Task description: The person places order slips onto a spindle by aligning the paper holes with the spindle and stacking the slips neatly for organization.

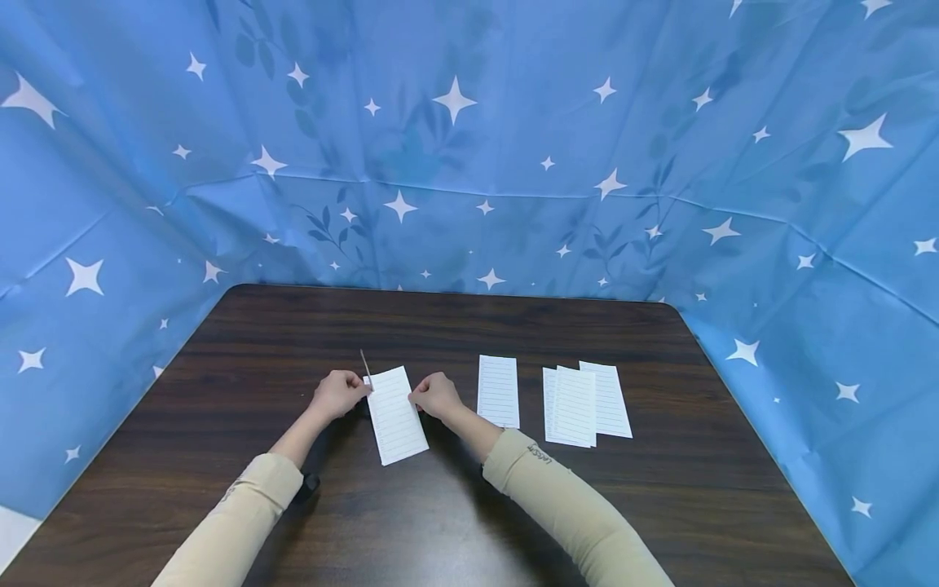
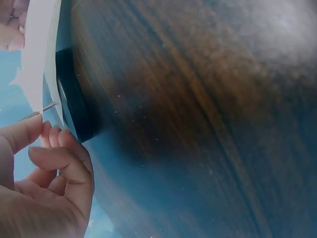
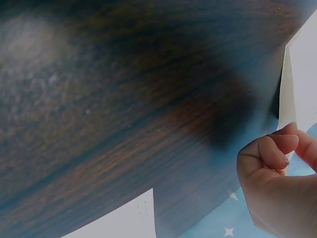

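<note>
A lined sheet (image 1: 397,422) is held just left of the middle of the surface (image 1: 396,522), turned slightly so its far end points left. The left hand (image 1: 341,395) pinches its left edge near the far corner, where a thin stick (image 1: 365,367) pokes out past the fingertips; the right hand (image 1: 438,396) pinches the right edge, its other fingers curled in. Gripping opposite edges probably keeps the paper taut and leaves its printed lines uncovered. Whether it is one sheet or several cannot be told. In the left wrist view a black block (image 2: 74,101) sits beneath the paper, which may be why the paper is raised there; what the block is stays unclear. To the right lies a single sheet (image 1: 497,391), partly behind the right forearm, and further right a group of overlapping sheets (image 1: 575,408), perhaps set aside so as not to crowd the hands. The surface is dark, wood-grained and a little glossy, with a bright reflection near the person. Beyond its far, left and right edges hangs a blue curtain (image 1: 513,155) patterned with white stars and faint leaves.
</note>
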Tool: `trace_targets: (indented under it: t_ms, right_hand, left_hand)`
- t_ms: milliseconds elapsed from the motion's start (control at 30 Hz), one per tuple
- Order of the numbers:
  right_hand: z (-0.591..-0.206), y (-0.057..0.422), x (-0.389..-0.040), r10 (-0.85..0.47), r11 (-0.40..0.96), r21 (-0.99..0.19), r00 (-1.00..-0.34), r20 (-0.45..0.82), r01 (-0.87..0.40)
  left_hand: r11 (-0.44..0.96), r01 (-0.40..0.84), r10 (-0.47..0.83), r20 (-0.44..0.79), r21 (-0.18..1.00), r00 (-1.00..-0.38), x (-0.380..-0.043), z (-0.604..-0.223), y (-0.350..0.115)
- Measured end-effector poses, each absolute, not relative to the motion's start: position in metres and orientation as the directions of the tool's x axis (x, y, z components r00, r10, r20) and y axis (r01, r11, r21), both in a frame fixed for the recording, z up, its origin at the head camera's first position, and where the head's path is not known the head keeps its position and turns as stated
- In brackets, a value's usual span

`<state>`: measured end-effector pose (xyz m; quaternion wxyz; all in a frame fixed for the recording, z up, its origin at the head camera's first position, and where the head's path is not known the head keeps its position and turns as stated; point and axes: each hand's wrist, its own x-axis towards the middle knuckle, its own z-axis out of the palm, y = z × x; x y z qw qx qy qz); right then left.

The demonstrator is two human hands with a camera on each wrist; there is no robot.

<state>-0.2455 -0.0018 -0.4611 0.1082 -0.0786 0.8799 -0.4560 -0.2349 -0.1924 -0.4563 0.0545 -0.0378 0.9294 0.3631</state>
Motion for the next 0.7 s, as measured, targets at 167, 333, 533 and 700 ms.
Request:
trace_targets:
  t_ms: [167,333,533,700]
  right_hand:
    - [-0.4624,-0.0035,-0.2463,-0.217,0.586,-0.810,-0.969,-0.116,-0.035]
    - [-0.4646,-0.0040,-0.2468,-0.211,0.608,-0.793,-0.971,-0.111,-0.042]
    - [-0.4668,-0.0040,-0.2483,-0.206,0.636,-0.770,-0.973,-0.107,-0.050]
    - [-0.4658,-0.0045,-0.2469,-0.204,0.628,-0.777,-0.972,-0.115,-0.040]
  left_hand:
    - [0.751,-0.097,-0.024,-0.120,0.653,-0.993,-0.2350,-0.4585,-0.1923]
    - [0.750,-0.097,-0.014,-0.132,0.654,-0.991,-0.2345,-0.4576,-0.1908]
    - [0.747,-0.102,-0.005,-0.148,0.657,-0.989,-0.2343,-0.4569,-0.1893]
    - [0.754,-0.116,-0.011,-0.164,0.647,-0.986,-0.2341,-0.4568,-0.1881]
